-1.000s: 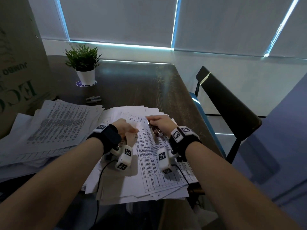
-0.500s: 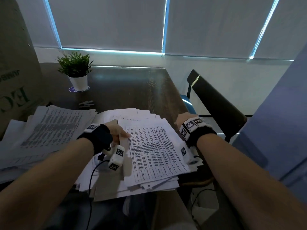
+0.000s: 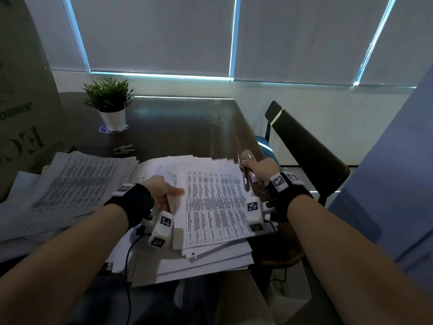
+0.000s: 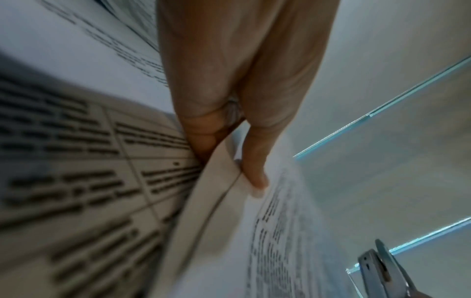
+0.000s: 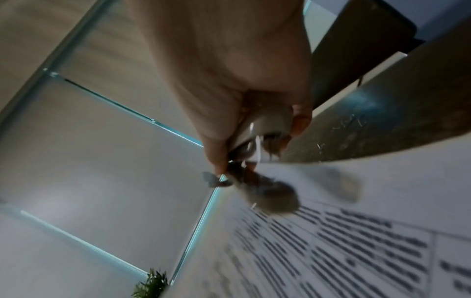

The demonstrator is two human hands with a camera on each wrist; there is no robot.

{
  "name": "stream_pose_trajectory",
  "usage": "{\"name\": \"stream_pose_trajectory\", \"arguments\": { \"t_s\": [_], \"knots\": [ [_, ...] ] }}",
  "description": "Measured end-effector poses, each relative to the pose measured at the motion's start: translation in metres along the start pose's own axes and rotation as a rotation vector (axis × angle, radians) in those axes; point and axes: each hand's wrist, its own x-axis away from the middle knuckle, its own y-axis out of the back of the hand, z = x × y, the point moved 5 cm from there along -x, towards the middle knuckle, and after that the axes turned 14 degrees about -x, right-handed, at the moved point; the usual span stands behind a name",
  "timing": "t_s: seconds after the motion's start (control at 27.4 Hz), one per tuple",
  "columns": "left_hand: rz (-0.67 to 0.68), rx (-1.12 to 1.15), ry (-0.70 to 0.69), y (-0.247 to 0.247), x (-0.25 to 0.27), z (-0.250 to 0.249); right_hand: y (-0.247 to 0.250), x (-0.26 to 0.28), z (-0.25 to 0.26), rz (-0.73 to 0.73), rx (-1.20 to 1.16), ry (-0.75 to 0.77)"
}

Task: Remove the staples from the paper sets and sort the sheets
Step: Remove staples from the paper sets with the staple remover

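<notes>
Gripping blurred staple remover (image 3: 246, 168) w/ right hand (image 3: 262, 168), fingers hidden

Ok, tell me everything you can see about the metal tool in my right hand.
The staple remover looks like a small tool of shiny grey metal, with a rounded top that catches the light. The right hand grips it, fingers curled round its body, at the far right corner of the top printed sheet. Its tip hangs blurred over that corner; whether it touches the paper I cannot tell.
</notes>
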Motion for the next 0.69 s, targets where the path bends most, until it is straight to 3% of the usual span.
{"name": "stream_pose_trajectory", "arguments": {
  "t_s": [0.18, 0.29, 0.44, 0.55, 0.69],
  "knots": [
    [-0.098, 0.232, -0.213, 0.010, -0.003, -0.014, -0.025, -0.006, -0.001, 0.181, -0.242, 0.034],
    [-0.096, 0.316, -0.301, 0.015, 0.000, -0.025, -0.027, -0.011, -0.003, 0.187, -0.375, 0.036],
    [-0.061, 0.329, -0.277, 0.020, -0.006, -0.021, -0.019, -0.015, -0.005, 0.066, -0.472, 0.082],
    [-0.161, 0.220, -0.262, 0.027, -0.012, -0.013, -0.014, -0.013, -0.002, 0.063, -0.479, 0.156],
    [-0.260, 0.240, -0.299, 0.031, -0.011, -0.018, -0.013, -0.011, 0.000, 0.124, -0.530, 0.168]
  ]
}}
